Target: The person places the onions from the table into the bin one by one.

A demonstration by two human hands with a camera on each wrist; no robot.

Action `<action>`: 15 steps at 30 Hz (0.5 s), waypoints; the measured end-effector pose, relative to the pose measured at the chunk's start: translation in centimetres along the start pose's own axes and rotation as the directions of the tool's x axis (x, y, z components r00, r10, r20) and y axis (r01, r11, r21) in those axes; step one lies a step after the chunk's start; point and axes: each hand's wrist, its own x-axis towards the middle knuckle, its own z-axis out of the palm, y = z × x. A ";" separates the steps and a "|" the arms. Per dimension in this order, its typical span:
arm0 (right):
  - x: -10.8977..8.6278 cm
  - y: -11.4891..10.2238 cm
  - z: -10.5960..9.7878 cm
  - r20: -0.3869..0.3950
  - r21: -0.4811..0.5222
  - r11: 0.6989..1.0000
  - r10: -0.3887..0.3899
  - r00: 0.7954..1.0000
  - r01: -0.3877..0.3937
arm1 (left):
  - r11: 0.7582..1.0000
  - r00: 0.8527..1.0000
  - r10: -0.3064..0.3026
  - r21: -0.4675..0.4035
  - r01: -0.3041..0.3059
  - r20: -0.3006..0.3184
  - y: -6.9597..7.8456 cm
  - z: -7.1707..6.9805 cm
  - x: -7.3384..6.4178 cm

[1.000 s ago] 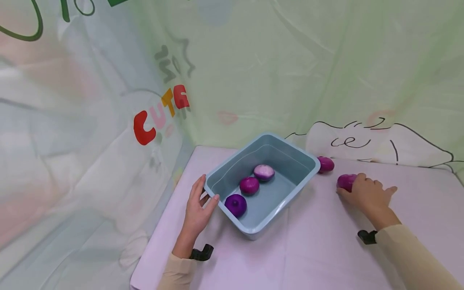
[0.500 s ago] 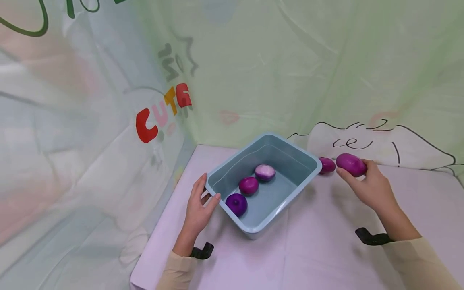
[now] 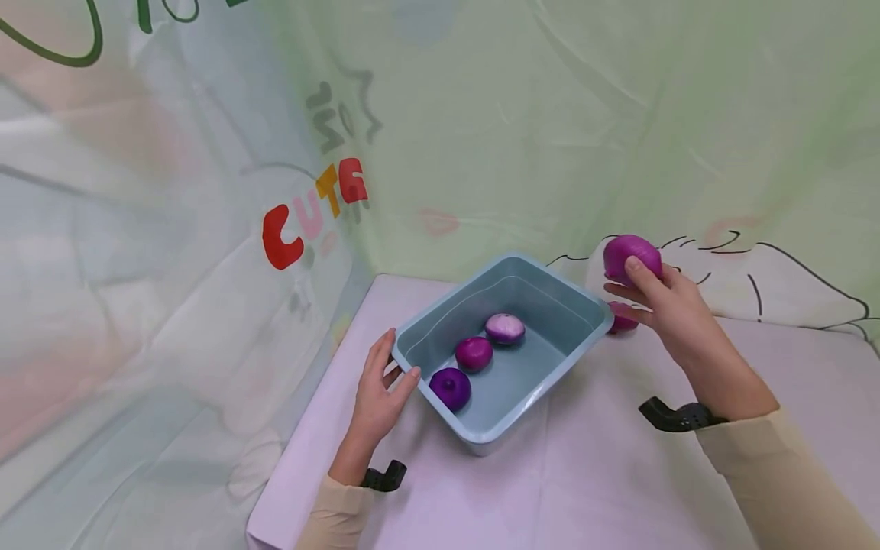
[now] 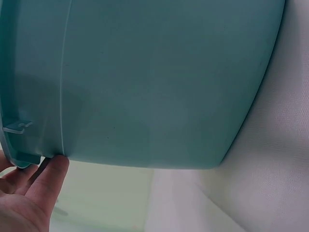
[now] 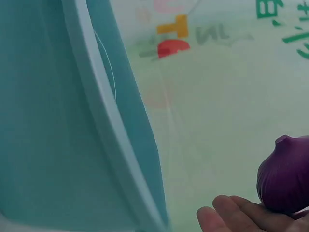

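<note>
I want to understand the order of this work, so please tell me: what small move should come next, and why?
I would probably move the right grip left until its onion is over the tub, because this onion is held up outside the rim, while three other onions lie inside and the left grip holds the tub's edge.

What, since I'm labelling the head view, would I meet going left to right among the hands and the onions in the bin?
Left hand, dark onion, magenta onion, pale onion, right hand.
</note>
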 end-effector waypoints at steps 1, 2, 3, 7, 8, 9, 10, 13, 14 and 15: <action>0.3 -0.5 0.6 0.035 0.051 0.999 -0.007 0.999 0.005 | 1.000 1.000 0.000 0.004 0.000 0.000 -0.4 0.0 0.1; 0.5 -1.1 1.3 0.068 0.087 0.996 -0.015 0.998 0.009 | 1.000 1.000 -0.002 0.011 0.002 0.000 -0.9 0.0 0.2; 0.8 -1.5 2.0 0.109 0.143 0.990 -0.031 0.994 0.016 | 1.000 1.000 -0.003 0.016 0.003 0.001 -1.4 0.0 0.3; 2.4 -3.3 4.6 0.303 0.318 0.948 -0.076 0.950 -0.025 | 1.000 1.000 -0.004 0.028 0.004 0.001 -3.0 -0.1 0.5; 2.9 -3.6 5.2 0.351 0.344 0.938 -0.082 0.933 -0.047 | 1.000 1.000 -0.005 0.030 0.005 0.000 -3.2 -0.1 0.4; 3.3 -4.0 5.8 0.391 0.368 0.927 -0.082 0.917 -0.074 | 1.000 1.000 -0.002 0.028 0.002 -0.001 -3.3 -0.2 0.4; 3.7 -4.3 6.4 0.421 0.369 0.925 -0.076 0.904 -0.094 | 1.000 1.000 -0.001 0.028 0.001 -0.002 -3.4 -0.2 0.4; 4.9 -5.0 8.4 0.470 0.310 0.943 -0.039 0.882 -0.123 | 1.000 1.000 0.006 0.025 -0.006 -0.002 -3.5 -0.3 0.3; 5.3 -5.1 9.1 0.478 0.281 0.952 -0.029 0.878 -0.121 | 1.000 1.000 0.009 0.027 -0.009 -0.002 -3.5 -0.3 0.2; 5.6 -5.2 9.9 0.484 0.249 0.961 -0.015 0.875 -0.122 | 1.000 1.000 0.010 0.029 -0.010 -0.001 -3.5 -0.3 0.2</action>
